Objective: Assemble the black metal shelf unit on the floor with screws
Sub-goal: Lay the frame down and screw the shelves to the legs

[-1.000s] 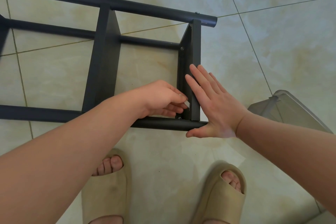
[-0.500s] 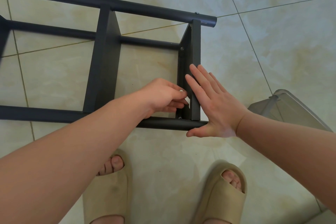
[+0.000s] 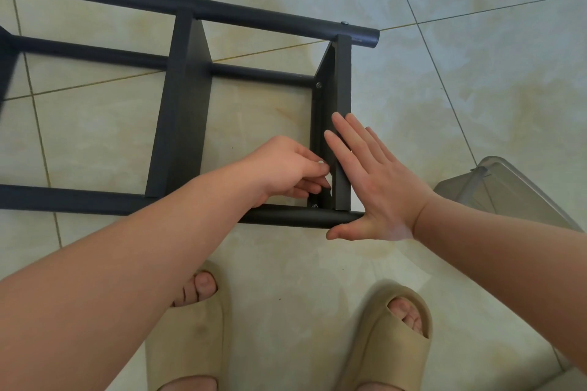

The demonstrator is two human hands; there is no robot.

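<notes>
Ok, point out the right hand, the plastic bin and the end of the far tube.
right hand (image 3: pixel 378 187), head view, on the back of the hand.
plastic bin (image 3: pixel 514 195), head view, on its clear side.
far tube (image 3: pixel 365 36), head view, on its free end.

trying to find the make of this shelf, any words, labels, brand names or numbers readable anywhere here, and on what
No readable text anywhere in this view.
black shelf frame: no label, sticker or stamped number on the faces that show.
beige slippers: plain, no logo visible.
clear plastic bin: no print visible.
small pale thing pinched in the left hand: too small to tell whether it bears any mark.
</notes>
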